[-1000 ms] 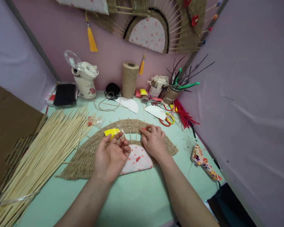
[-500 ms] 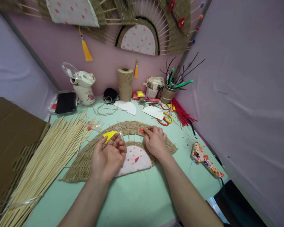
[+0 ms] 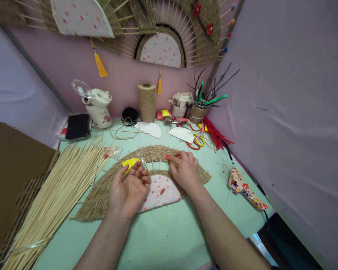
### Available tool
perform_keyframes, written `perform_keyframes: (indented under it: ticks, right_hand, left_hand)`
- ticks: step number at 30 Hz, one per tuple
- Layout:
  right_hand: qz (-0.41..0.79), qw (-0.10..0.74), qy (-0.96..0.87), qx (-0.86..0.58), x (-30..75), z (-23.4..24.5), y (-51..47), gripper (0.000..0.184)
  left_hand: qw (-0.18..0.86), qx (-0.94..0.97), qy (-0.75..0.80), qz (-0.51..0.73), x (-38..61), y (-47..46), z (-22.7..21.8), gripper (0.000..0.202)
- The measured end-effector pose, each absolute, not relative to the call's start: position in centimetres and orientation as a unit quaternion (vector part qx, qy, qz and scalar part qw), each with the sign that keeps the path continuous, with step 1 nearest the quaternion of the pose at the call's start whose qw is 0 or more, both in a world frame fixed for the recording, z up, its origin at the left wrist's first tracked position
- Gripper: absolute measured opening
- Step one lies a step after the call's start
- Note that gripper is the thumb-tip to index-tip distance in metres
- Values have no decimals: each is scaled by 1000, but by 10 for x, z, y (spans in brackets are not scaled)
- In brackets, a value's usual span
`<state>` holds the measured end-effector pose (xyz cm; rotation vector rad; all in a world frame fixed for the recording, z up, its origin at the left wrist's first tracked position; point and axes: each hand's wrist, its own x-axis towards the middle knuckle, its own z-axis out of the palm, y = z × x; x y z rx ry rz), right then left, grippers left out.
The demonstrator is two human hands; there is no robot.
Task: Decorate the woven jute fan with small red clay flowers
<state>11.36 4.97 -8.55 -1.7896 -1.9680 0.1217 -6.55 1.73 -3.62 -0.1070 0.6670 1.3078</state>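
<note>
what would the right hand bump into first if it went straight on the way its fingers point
Likely the small red piece on the woven band, just past the right hand's fingertips; depth is unclear, so they may already touch it.

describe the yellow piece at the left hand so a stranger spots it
On the pale green table lies a large woven fan. At the left hand, over the fan's left part, is the yellow piece, clear plastic at its right end; its bright colour stands out against the fan's brown.
</note>
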Motion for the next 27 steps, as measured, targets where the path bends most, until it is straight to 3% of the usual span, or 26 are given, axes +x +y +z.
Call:
perform_keyframes:
  ticks: [17,22,27]
  right_hand:
    - [38,226,-730,-644,113,-90,50,27]
    - [44,292,-710,-639,113,-89,50,24]
    - [23,388,-674,-629,114,-85,50,24]
  left_hand:
    - [737,-32,314,598,-67,16,-35,18]
    - [656,206,437,579,-60,9,-39,8]
    - [501,459,507,531,-52,1,-43,18]
